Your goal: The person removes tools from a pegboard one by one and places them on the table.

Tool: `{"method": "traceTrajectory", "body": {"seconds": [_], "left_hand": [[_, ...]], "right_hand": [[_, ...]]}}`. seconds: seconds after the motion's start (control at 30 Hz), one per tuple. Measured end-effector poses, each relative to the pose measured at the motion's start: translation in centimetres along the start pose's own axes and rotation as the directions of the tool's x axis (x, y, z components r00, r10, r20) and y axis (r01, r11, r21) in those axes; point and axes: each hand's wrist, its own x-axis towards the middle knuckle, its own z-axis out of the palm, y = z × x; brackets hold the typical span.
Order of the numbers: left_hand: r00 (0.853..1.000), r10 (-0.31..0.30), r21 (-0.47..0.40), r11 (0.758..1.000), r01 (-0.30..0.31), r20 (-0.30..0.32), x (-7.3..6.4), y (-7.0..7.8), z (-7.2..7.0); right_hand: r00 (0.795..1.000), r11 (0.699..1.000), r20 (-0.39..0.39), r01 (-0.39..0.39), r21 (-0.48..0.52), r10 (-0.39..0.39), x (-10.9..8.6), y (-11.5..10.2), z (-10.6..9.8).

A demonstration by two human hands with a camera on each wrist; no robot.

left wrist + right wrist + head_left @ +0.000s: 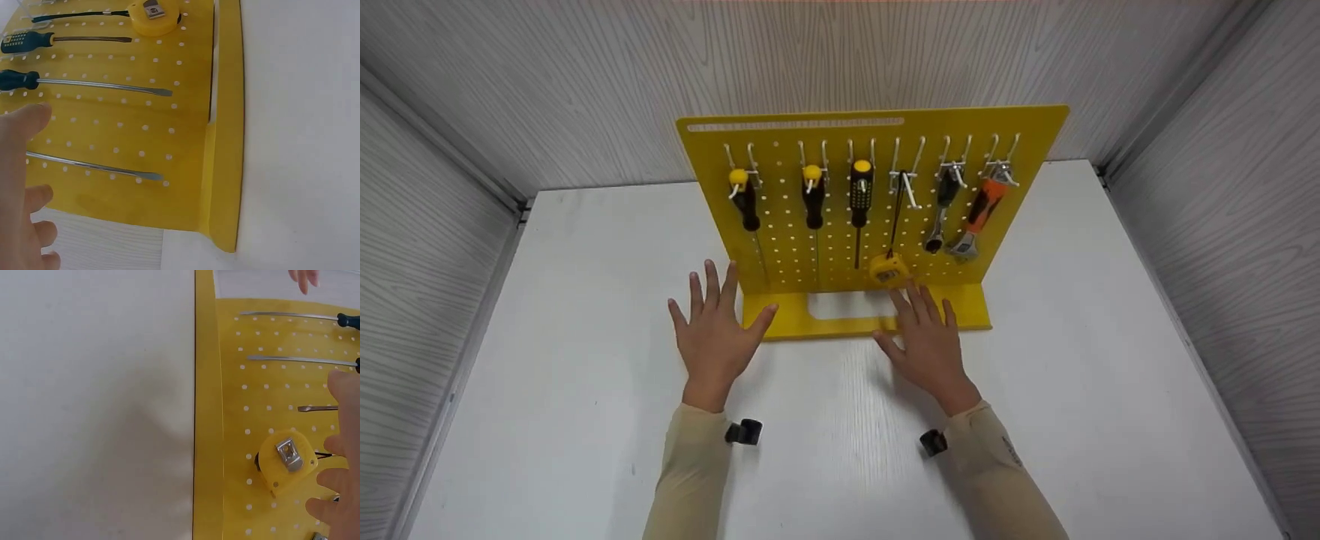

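My left hand [715, 341] hovers with fingers spread at the lower left of a yellow pegboard [780, 262], holding nothing. My right hand [928, 350], also spread and holding nothing, is in front of the board's base, its fingertips close to a yellow tape measure [888, 269]. That tape measure hangs by a black cord from a hook. Left of it on hooks hang a left screwdriver [745, 206], a middle screwdriver [814, 205] and a shorter dotted-handle screwdriver [860, 196]. To the right hang a ratchet wrench [939, 217] and an orange-handled adjustable wrench [982, 208].
The pegboard stands on a yellow base [787, 324] with a cutout, on a white table [840, 450]. Wood-grain panels [607, 82] rise behind and at both sides. White double hooks [913, 196] stick out from the board toward me.
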Motion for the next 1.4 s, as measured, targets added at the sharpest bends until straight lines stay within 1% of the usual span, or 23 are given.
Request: {"method": "traceTrajectory", "body": {"seconds": [0.07,0.13,0.2,0.27,0.3,0.37,0.43,0.53,0.6,0.63,0.67,0.7,0.77,0.93,0.97,1.07,1.2,1.3,1.4], "left_hand": [[1.000,-0.003,-0.072,0.997,0.004,0.013,0.2,-0.1,-0.3],[0.999,-0.014,-0.176,0.984,0.020,0.035,0.4,-0.1,-0.7],[0.998,-0.031,-0.279,0.959,0.046,0.058,0.6,0.0,-0.9],[0.997,-0.046,-0.379,0.923,0.067,0.066,0.8,0.0,-1.2],[0.997,-0.048,-0.426,0.902,0.069,0.059,0.9,0.1,-1.4],[0.999,-0.043,-0.500,0.864,0.054,0.033,1.1,0.3,-1.7],[0.999,-0.031,-0.572,0.820,0.017,-0.014,1.3,0.6,-2.1],[0.995,-0.010,-0.659,0.750,-0.060,-0.102,1.7,1.0,-2.6],[0.988,0.003,-0.699,0.707,-0.109,-0.152,2.1,1.2,-3.0],[0.985,0.010,-0.710,0.692,-0.129,-0.170,2.3,1.3,-3.1],[0.983,0.014,-0.716,0.683,-0.143,-0.184,2.4,1.3,-3.3],[0.981,0.017,-0.719,0.678,-0.153,-0.193,2.6,1.4,-3.4],[0.979,0.019,-0.721,0.674,-0.163,-0.203,2.8,1.6,-3.7],[0.973,0.026,-0.719,0.669,-0.187,-0.229,3.4,2.1,-4.1],[0.971,0.029,-0.720,0.666,-0.195,-0.235,3.6,2.2,-4.2],[0.966,0.025,-0.713,0.670,-0.207,-0.256,4.3,2.6,-4.2],[0.962,-0.006,-0.718,0.667,-0.201,-0.275,5.1,2.9,-4.2],[0.954,-0.027,-0.731,0.649,-0.210,-0.298,5.4,3.1,-4.3],[0.947,-0.030,-0.737,0.636,-0.229,-0.321,5.6,3.3,-4.4]], "right_hand": [[1.000,0.993,0.012,0.014,0.115,-0.015,0.1,-0.4,0.1],[0.999,0.968,0.032,0.018,0.252,-0.027,0.2,-0.7,0.3],[0.998,0.927,0.054,0.010,0.376,-0.032,0.3,-1.1,0.4],[0.996,0.883,0.082,-0.007,0.469,-0.036,0.3,-1.5,0.5],[0.995,0.861,0.096,-0.016,0.508,-0.039,0.4,-1.7,0.5],[0.992,0.817,0.122,-0.038,0.576,-0.040,0.4,-2.2,0.4],[0.987,0.786,0.157,-0.069,0.614,-0.035,0.5,-2.8,0.3],[0.980,0.751,0.194,-0.097,0.653,-0.043,1.0,-3.7,0.2],[0.976,0.736,0.210,-0.108,0.669,-0.047,1.3,-4.3,0.1],[0.975,0.726,0.217,-0.112,0.679,-0.052,1.5,-4.5,0.1],[0.973,0.716,0.225,-0.120,0.688,-0.053,1.6,-4.8,0.2],[0.971,0.708,0.233,-0.127,0.695,-0.054,1.6,-5.1,0.2],[0.968,0.696,0.244,-0.134,0.705,-0.061,1.7,-5.5,0.4],[0.963,0.688,0.260,-0.138,0.712,-0.076,2.3,-6.5,1.0],[0.962,0.687,0.262,-0.139,0.713,-0.077,2.5,-6.8,1.1],[0.960,0.687,0.264,-0.127,0.715,-0.096,3.6,-7.6,1.4],[0.957,0.670,0.258,-0.104,0.735,-0.136,5.1,-8.6,1.9],[0.953,0.653,0.261,-0.102,0.750,-0.152,6.0,-9.2,1.9],[0.951,0.650,0.267,-0.106,0.752,-0.154,7.0,-9.8,1.8]]}}
